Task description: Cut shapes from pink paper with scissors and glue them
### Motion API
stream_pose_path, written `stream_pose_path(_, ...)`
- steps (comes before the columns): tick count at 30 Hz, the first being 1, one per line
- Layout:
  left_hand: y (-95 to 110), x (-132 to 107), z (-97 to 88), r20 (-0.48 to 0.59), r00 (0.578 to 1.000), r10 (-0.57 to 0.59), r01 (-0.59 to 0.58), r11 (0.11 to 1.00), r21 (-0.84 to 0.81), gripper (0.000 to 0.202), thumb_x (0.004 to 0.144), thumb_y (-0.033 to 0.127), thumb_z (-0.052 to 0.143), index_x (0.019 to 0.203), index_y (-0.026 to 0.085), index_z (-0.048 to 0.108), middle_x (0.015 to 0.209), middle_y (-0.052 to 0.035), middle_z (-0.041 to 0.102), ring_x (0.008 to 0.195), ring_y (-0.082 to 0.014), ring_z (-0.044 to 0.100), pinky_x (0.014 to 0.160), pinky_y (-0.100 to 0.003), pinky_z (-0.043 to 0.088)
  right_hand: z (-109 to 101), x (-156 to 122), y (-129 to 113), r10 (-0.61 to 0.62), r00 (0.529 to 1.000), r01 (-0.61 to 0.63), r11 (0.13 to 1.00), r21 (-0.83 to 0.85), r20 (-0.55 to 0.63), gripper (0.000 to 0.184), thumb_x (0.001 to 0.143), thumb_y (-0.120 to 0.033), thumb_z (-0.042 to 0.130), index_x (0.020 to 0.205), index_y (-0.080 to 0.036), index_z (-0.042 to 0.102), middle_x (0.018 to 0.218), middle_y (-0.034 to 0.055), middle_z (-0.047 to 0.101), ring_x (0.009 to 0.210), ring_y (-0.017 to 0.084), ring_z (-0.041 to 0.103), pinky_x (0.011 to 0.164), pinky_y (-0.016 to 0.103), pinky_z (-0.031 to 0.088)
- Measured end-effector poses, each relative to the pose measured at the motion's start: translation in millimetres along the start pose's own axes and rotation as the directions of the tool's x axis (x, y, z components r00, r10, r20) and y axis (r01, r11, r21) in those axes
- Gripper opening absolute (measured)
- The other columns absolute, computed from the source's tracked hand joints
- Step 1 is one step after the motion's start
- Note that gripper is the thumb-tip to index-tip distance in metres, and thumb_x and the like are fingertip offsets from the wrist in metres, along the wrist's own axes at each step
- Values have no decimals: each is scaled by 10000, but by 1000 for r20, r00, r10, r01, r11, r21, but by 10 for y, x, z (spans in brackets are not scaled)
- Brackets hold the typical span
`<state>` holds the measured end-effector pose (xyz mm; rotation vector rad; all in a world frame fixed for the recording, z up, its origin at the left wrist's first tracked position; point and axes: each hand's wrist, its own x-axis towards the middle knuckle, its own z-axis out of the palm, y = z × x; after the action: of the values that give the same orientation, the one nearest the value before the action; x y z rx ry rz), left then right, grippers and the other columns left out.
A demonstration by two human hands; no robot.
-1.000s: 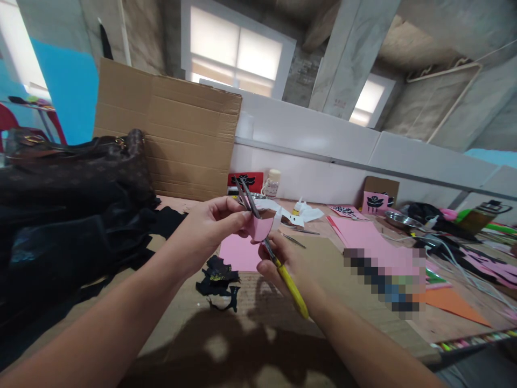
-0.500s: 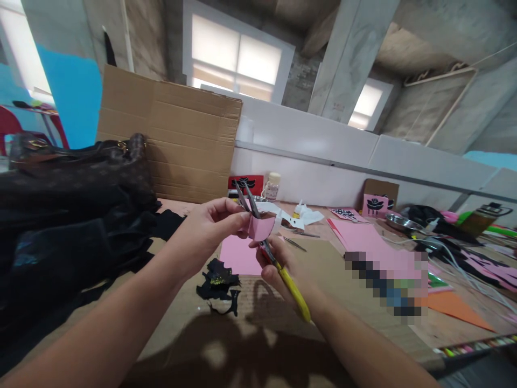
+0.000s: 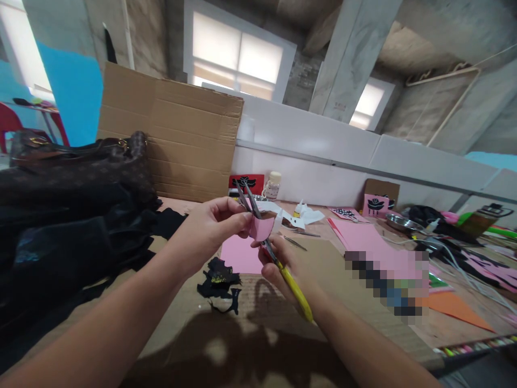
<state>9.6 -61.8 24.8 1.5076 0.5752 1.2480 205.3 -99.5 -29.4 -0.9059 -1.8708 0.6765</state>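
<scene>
My left hand [image 3: 212, 226] pinches a small pink paper piece [image 3: 261, 228] held up above the table. My right hand [image 3: 288, 267] grips yellow-handled scissors [image 3: 278, 264], whose blades stand slightly apart and cross the pink piece, pointing up and to the left. Below the hands lie a pink paper sheet [image 3: 238, 256] and black paper scraps [image 3: 220, 283] on the brown cardboard-covered table [image 3: 347, 307].
A dark bag and black cloth [image 3: 72, 215] fill the left side. A tall cardboard sheet [image 3: 177, 134] leans at the back. Pink sheets [image 3: 363, 237], an orange sheet [image 3: 452, 304], white cords, a metal dish [image 3: 399, 221], a small bottle [image 3: 273, 185] and cut scraps lie to the right.
Hardly any: the hands stay in the same grip, with the scissors handle slightly lower and the view shifted a little.
</scene>
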Motion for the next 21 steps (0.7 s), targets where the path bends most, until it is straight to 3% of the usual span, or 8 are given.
stream_pose_path(13,-18,6,-10,-9,1000,1,-1,1000,-7,144,805,255,747,705,189,666,692,18,685,694,-133,637,706,-237,522,9,5,24,38,999,-38,999,-14,-21,502,844,-701,617,1124,-284,607,886,35,558,795,222,536,687,343,473)
stream_pose_path(21,-8,5,-41,10,1000,7,-8,1000,21,157,807,261,741,698,197,648,712,13,689,702,-135,632,713,-240,523,-6,-16,65,3,998,-5,999,45,55,499,876,-691,585,1172,-290,573,903,28,526,749,195,504,705,353,480)
